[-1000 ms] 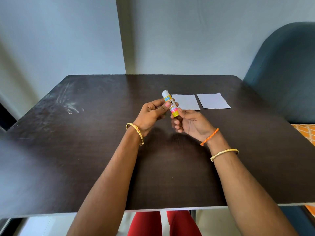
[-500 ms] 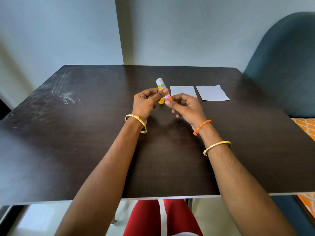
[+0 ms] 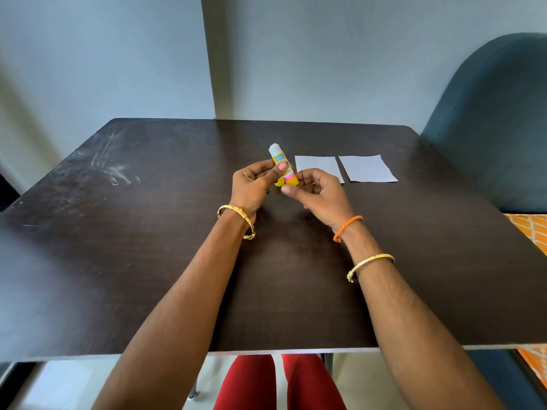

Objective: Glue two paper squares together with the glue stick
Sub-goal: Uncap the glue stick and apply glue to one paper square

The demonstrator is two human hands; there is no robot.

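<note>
Head view: above the desk's middle, left hand pinches the glue stick while right hand pinches its yellow base, 2 paper squares lying toward the far right edge; a steady barrel and slow twist should serve best.

Glue stick tilted (held), paper squares side-by-side

Bare forearms; gold bangle on left wrist; orange braided band and gold bangle on right; red trousers.
</note>
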